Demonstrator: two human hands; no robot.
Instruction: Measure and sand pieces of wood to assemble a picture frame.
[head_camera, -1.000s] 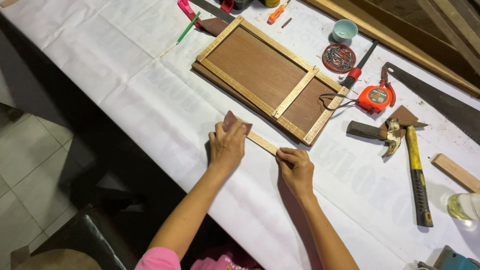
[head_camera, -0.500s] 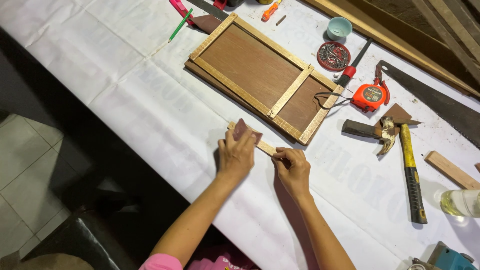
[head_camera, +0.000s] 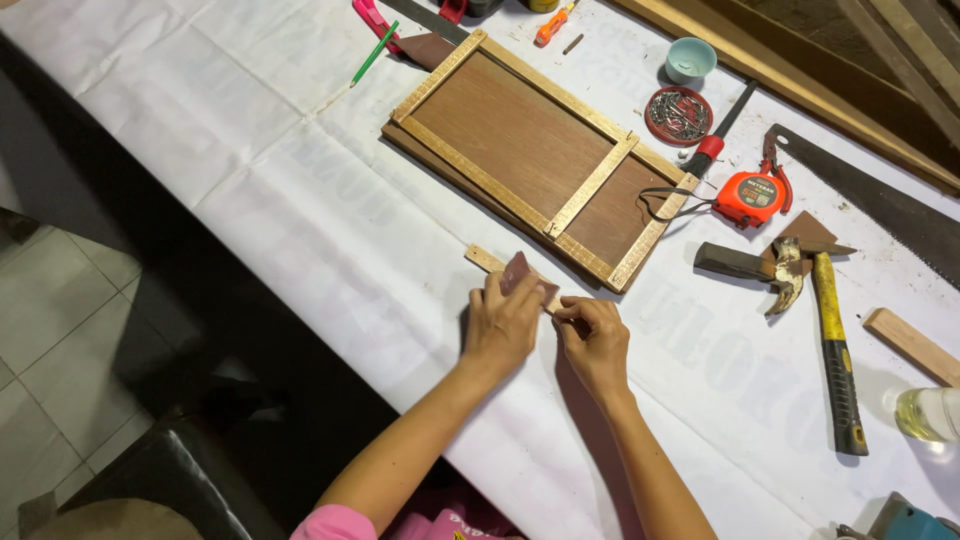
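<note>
A thin wooden strip (head_camera: 487, 260) lies on the white table cover (head_camera: 250, 170), just in front of a wooden frame with a brown panel (head_camera: 530, 150). My left hand (head_camera: 500, 328) presses a folded piece of brown sandpaper (head_camera: 520, 272) onto the strip. Right beside it, my right hand (head_camera: 595, 340) pinches the strip's right end against the table. The middle and right part of the strip are hidden under my fingers.
To the right lie a yellow-handled hammer (head_camera: 825, 330), an orange tape measure (head_camera: 755, 198), a handsaw (head_camera: 880, 205), a wood block (head_camera: 915, 345) and a bottle (head_camera: 930, 412). A round tin of nails (head_camera: 678, 115), a small cup (head_camera: 690, 58) and a green pencil (head_camera: 373, 53) lie behind the frame.
My left hand with the sandpaper has slid right along the strip, close up to my right hand, leaving the strip's left end bare.
</note>
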